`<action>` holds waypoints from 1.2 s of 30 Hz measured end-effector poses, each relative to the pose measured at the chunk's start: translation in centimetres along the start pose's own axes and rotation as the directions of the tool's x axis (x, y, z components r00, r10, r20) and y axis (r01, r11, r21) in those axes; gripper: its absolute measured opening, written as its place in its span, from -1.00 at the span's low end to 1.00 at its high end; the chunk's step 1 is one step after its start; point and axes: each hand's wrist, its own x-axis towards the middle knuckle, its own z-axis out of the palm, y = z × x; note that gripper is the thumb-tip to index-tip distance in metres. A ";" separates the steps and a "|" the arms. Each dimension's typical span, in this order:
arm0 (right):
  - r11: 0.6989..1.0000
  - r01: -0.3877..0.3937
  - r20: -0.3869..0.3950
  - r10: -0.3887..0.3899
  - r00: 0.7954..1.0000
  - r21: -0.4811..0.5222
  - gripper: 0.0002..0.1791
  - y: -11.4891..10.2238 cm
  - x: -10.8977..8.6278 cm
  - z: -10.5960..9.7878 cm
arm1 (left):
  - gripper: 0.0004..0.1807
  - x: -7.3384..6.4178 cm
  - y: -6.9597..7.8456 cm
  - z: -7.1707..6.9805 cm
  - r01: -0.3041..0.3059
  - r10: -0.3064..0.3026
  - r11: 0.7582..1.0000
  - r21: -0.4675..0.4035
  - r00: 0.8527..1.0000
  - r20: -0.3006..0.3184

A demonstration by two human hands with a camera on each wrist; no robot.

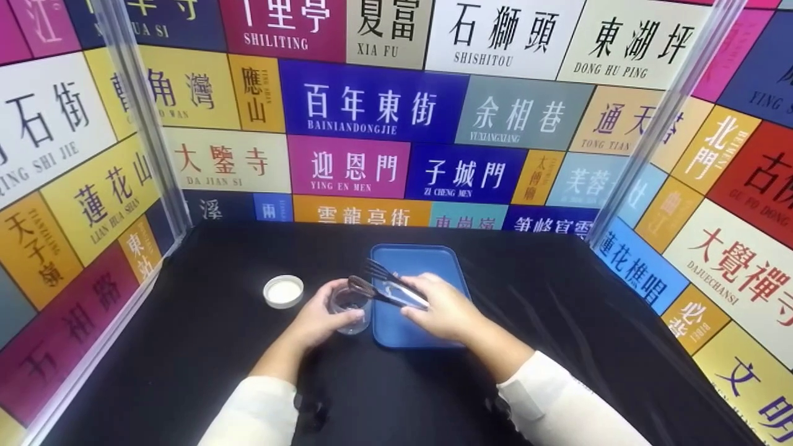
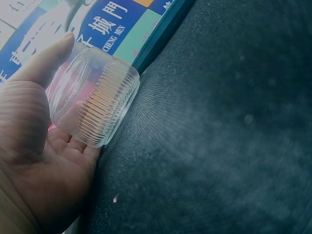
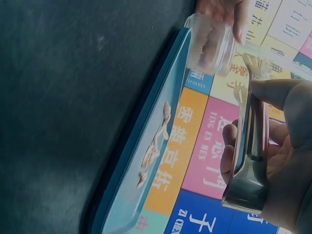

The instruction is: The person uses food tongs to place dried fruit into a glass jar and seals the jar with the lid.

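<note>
Just left of the tray (image 1: 396, 334), the jar (image 2: 100, 97) stands upright, your left hand (image 1: 325, 316) curled round it. Your right hand (image 1: 443, 306) grips the tongs (image 1: 399, 297); their long axis slants away and leftward, tips parted, raised near the jar's mouth. Pale pieces (image 3: 150, 154) lie on the tray, beneath the tongs. Leftward sits the lid (image 1: 284, 291); you have worktop (image 1: 526, 297) room right of the tray's edge.

right hand (image 3: 290, 170) holds tongs (image 3: 254, 141) | left hand (image 3: 219, 9) grips jar (image 3: 207, 44) | tray (image 3: 126, 195) bears brownish pieces (image 3: 153, 146)
</note>
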 end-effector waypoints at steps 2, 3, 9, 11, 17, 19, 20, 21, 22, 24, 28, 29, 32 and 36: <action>1.000 -0.020 -0.009 0.019 1.000 -0.010 -0.34 0.4 0.0 -0.2 | -0.10 0.0 0.0 0.0 -0.007 0.007 1.000 -0.006 1.000 0.009; 0.999 -0.032 -0.012 0.032 0.999 -0.018 -0.34 0.7 0.0 -0.3 | -0.09 0.0 0.0 0.0 -0.009 0.009 1.000 -0.004 1.000 0.009; 0.993 -0.112 -0.015 0.111 0.994 -0.049 -0.34 2.6 0.0 -1.0 | -0.09 0.0 0.0 -0.1 -0.006 0.006 1.000 0.015 1.000 0.000; 0.990 -0.127 -0.018 0.127 0.992 -0.055 -0.33 3.2 -0.1 -1.2 | -0.09 0.0 -0.1 -0.1 -0.009 0.009 1.000 0.010 1.000 0.002; 0.986 -0.146 -0.033 0.144 0.989 -0.078 -0.32 5.3 -0.2 -1.6 | -0.10 0.0 -0.2 0.0 -0.009 0.009 1.000 -0.003 1.000 0.002; 0.985 -0.157 -0.041 0.154 0.987 -0.073 -0.31 5.9 -0.2 -1.7 | -0.10 0.0 -0.2 0.0 -0.005 0.005 1.000 -0.005 1.000 0.000; 0.984 -0.160 -0.046 0.157 0.986 -0.071 -0.31 6.2 -0.3 -1.8 | -0.10 -0.1 -0.2 0.0 -0.003 0.003 1.000 -0.003 1.000 -0.001; 0.984 -0.165 -0.050 0.162 0.985 -0.068 -0.31 6.5 -0.3 -1.8 | -0.10 -0.1 -0.2 0.0 -0.002 0.002 1.000 -0.004 1.000 -0.001; 0.983 -0.172 -0.054 0.169 0.984 -0.064 -0.31 6.9 -0.3 -1.9 | -0.10 -0.1 -0.1 0.0 0.000 0.000 1.000 -0.002 1.000 -0.001; 0.981 -0.185 -0.061 0.182 0.981 -0.060 -0.31 7.5 -0.4 -1.9 | -0.10 -0.1 -0.1 0.0 0.000 0.000 1.000 -0.002 1.000 -0.001; 0.976 -0.209 -0.069 0.204 0.976 -0.064 -0.32 8.7 -0.5 -1.9 | -0.10 -0.1 0.0 0.1 -0.002 0.002 1.000 -0.012 1.000 0.002; 0.974 -0.214 -0.068 0.210 0.975 -0.067 -0.33 8.9 -0.5 -1.9 | -0.10 -0.1 0.0 0.1 -0.003 0.003 1.000 -0.013 1.000 0.001; 0.971 -0.228 -0.061 0.224 0.973 -0.073 -0.35 9.6 -0.6 -1.9 | -0.10 -0.2 0.0 0.0 -0.004 0.004 1.000 -0.006 1.000 -0.002; 0.964 -0.253 -0.044 0.250 0.967 -0.084 -0.38 10.2 -0.8 -1.8 | -0.10 -0.1 0.0 0.0 -0.007 0.007 1.000 -0.003 1.000 -0.005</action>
